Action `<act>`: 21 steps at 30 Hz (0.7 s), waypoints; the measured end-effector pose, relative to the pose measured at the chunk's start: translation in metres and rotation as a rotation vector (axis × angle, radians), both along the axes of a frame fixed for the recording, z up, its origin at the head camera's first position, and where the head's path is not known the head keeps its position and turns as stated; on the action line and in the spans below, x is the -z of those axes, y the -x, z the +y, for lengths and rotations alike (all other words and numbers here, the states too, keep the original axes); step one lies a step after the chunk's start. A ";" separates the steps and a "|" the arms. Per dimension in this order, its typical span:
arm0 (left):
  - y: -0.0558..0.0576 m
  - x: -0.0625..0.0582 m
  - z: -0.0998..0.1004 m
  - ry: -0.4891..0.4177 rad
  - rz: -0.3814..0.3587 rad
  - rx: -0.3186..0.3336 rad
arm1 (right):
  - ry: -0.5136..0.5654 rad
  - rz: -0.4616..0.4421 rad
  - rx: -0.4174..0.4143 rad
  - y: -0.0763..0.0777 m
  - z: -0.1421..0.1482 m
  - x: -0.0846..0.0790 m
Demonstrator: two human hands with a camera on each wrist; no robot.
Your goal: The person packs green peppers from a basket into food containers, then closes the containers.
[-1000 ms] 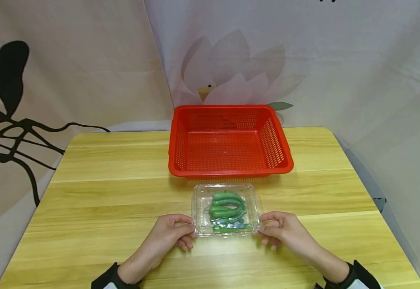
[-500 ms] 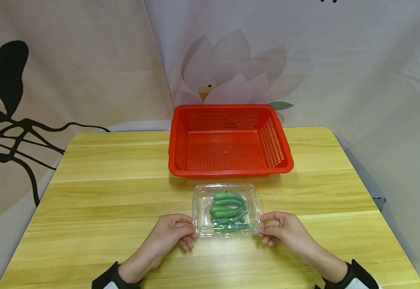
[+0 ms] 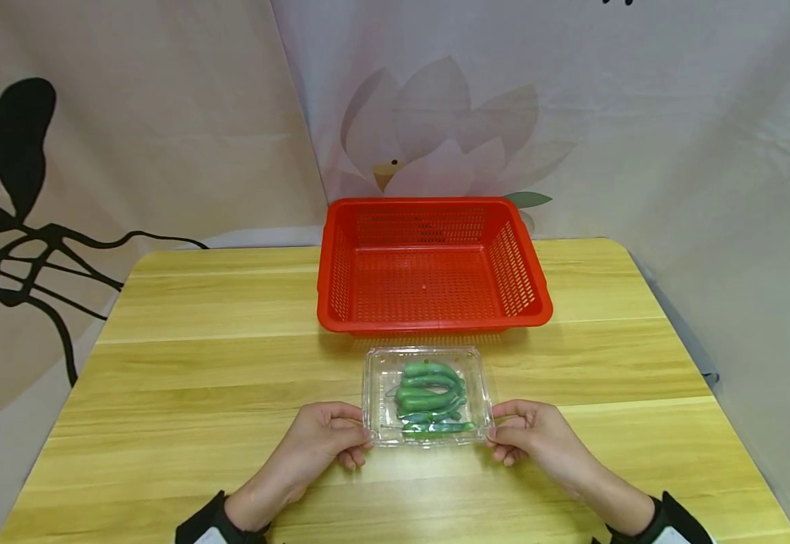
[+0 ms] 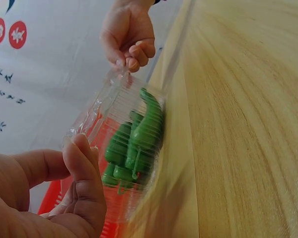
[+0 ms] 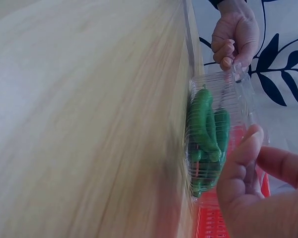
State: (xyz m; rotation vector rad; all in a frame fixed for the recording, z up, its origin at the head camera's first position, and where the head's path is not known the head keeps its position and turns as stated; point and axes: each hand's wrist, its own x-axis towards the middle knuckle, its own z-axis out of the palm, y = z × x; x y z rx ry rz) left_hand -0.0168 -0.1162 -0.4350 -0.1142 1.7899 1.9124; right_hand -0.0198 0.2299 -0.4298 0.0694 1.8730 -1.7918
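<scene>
A clear plastic clamshell box [image 3: 381, 378] lies near the middle of the table, its lid down. Several green chili peppers [image 3: 429, 397] show through its walls, also in both wrist views. My left hand [image 3: 323, 438] pinches the box's front left corner between thumb and fingers. At the front right corner, my right hand [image 3: 534, 438] pinches the rim the same way. From the left wrist view, the thumb and finger of the left hand [image 4: 64, 188] meet at the rim, with the peppers [image 4: 139, 139] piled at the bottom inside.
A red plastic basket [image 3: 436, 326] with slotted walls stands right behind the box, nothing in it. The wooden table [image 3: 198, 363] spreads to both sides. A printed cloth [image 3: 572, 113] with a lotus flower hangs behind the table's back edge.
The box has shifted very slightly to the right, with both hands keeping their grip on its front corners. The basket has stayed put.
</scene>
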 end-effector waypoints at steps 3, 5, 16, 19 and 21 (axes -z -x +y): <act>0.000 0.000 0.000 0.005 0.003 -0.002 | -0.005 -0.002 0.001 0.000 0.000 0.001; 0.000 0.000 0.000 0.007 0.003 -0.004 | -0.007 -0.005 0.002 0.000 -0.001 0.001; -0.001 -0.001 -0.001 0.015 -0.007 0.018 | -0.035 0.013 0.011 -0.003 0.000 0.001; -0.001 -0.002 -0.002 0.039 0.006 0.033 | -0.062 0.049 0.023 -0.004 0.002 0.000; -0.002 -0.003 -0.003 0.074 0.023 0.033 | -0.102 0.096 0.048 -0.005 0.004 -0.002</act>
